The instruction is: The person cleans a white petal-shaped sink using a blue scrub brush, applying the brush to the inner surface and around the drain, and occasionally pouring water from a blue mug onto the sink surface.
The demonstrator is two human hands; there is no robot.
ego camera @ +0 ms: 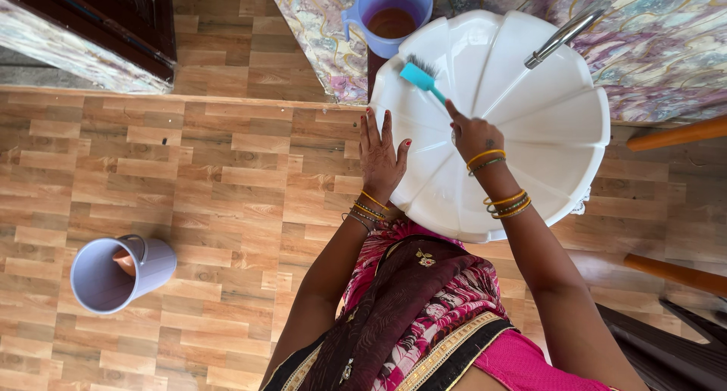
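From the head camera, looking straight down: the right hand (473, 136) is closed around the handle of a turquoise scrub brush (421, 79), fingers wrapped tight on the shaft. The brush head reaches up and to the left from that grip, its dark bristles lying against the inner wall of a white scalloped basin (560, 156), close to the basin's upper left rim. Gold and green bangles (506, 203) ring the right wrist and forearm just below the grip.

The left hand (381, 156) lies flat and open, fingers spread and holding nothing, pressed on the basin's left rim just left of the gripping hand. It wears bangles too.

Up and to the right of the grip, a chrome tap (562, 35) reaches over the basin. Straight above the brush head, beyond the rim, stands a lilac jug (390, 12) holding brownish liquid. Well away to the lower left, on the wood-patterned floor (227, 209), a second lilac mug (120, 274) lies tipped on its side.
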